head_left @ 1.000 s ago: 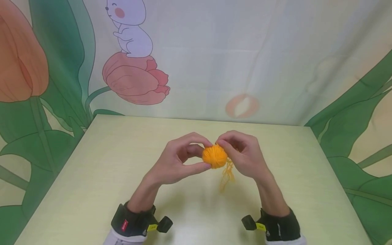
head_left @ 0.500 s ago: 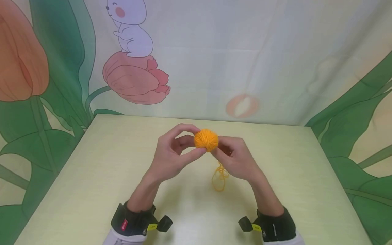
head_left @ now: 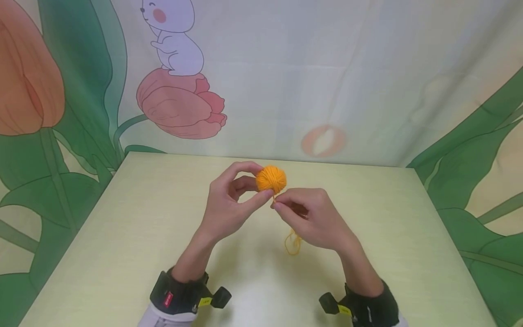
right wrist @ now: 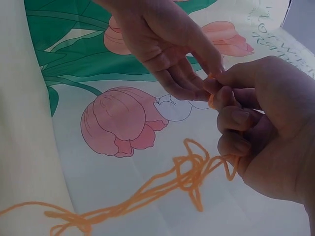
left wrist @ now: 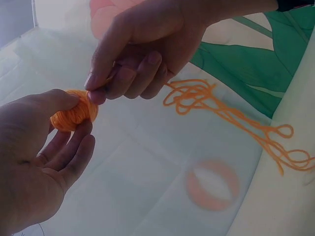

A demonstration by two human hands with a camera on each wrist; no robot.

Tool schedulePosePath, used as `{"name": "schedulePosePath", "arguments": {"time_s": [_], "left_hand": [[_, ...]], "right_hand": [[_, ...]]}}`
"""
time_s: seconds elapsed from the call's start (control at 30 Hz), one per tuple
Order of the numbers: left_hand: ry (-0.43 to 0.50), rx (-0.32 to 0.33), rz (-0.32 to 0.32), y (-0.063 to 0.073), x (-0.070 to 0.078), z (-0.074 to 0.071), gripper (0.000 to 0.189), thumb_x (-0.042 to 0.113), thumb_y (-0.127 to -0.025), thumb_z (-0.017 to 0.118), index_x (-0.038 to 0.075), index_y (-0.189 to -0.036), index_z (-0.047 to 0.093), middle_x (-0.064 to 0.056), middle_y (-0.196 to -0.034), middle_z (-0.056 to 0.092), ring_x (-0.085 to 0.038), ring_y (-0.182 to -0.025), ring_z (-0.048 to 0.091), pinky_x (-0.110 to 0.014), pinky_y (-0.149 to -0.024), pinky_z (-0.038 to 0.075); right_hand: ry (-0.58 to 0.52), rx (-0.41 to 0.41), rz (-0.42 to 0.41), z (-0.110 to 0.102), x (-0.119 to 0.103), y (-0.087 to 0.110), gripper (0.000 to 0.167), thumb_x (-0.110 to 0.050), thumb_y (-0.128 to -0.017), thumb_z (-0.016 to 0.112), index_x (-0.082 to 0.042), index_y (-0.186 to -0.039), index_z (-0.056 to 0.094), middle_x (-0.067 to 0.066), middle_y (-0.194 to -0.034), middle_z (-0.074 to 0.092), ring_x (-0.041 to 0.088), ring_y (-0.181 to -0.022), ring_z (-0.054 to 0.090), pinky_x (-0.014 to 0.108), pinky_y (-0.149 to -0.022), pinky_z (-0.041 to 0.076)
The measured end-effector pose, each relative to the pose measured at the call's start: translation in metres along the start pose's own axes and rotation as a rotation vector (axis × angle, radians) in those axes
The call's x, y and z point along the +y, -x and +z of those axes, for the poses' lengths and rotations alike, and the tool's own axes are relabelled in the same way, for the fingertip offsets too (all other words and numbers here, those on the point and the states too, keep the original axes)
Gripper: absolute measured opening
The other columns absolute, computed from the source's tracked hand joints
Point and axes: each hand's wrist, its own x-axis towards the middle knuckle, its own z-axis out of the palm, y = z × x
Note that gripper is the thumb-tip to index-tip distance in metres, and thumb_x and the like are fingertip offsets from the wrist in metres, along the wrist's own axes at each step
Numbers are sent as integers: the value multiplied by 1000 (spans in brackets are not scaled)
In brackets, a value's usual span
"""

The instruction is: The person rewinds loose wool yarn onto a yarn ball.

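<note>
A small ball of orange yarn [head_left: 271, 179] is held above the table between the thumb and fingers of my left hand [head_left: 229, 204]. Just below and right of it, my right hand [head_left: 312, 215] pinches the yarn strand between thumb and forefinger, a short length running up to the ball. Its other fingers curl in toward the palm. Loose yarn loops [left wrist: 197, 98] hang from under the right hand in the left wrist view. In the right wrist view the loose strand [right wrist: 147, 189] trails down in a tangle, while the ball is mostly hidden behind the fingers.
Beneath the hands lies a pale yellow-green table [head_left: 143, 190]. A curtain [head_left: 278, 91] printed with tulips, leaves and a white animal hangs behind it. Black bands with small cameras sit on both wrists.
Both hands have shifted left and away from me with the yarn ball. My right hand has gone from the ball's upper right to below it, the strand between its fingertips.
</note>
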Motion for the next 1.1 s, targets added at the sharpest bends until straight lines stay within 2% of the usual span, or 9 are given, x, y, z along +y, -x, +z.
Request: {"name": "schedulePosePath", "arguments": {"time_s": [0.07,0.4,0.57,0.77,0.97,1.1], "left_hand": [[-8,-4,1,0,-1,0,49,-10,-90,87,1,-134,68,-13,-130,73,-20,-97,83,-32,-99,71],[-32,-52,11,-1,-4,-1,48,-8,-91,88,2,-133,69,-13,-125,74,-20,-95,84,-32,-99,71],[-39,-133,15,0,-4,0,47,-6,-91,89,5,-133,71,-12,-126,76,-21,-97,83,-33,-97,71],[-14,-241,36,-1,-6,1,46,-7,-91,89,5,-132,72,-13,-126,77,-22,-98,83,-34,-97,71],[55,-321,29,1,-6,1,46,-9,-91,88,6,-131,71,-13,-124,76,-23,-100,84,-38,-97,72],[106,-353,38,1,-6,1,47,-12,-90,87,4,-131,71,-15,-122,75,-24,-100,85,-41,-96,73]], "right_hand": [[-7,14,-21,-2,-3,0,13,4,-100,79,-8,-102,83,-2,-75,65,3,-63,47,17,-57,43],[-66,82,-25,-15,-16,2,20,11,-96,79,-8,-101,82,-2,-77,69,7,-60,46,19,-54,39],[-124,139,-21,-19,-19,3,21,15,-95,75,-4,-102,82,2,-78,69,9,-58,43,24,-49,35],[-144,196,-25,-23,-20,5,22,18,-94,74,0,-104,81,7,-83,74,11,-59,44,27,-48,34],[-154,222,-56,-24,-16,6,16,14,-96,75,2,-105,80,13,-86,76,12,-59,45,28,-47,35],[-146,222,-42,-23,-14,6,16,15,-96,75,2,-105,80,14,-87,77,12,-60,47,26,-47,37]]}}
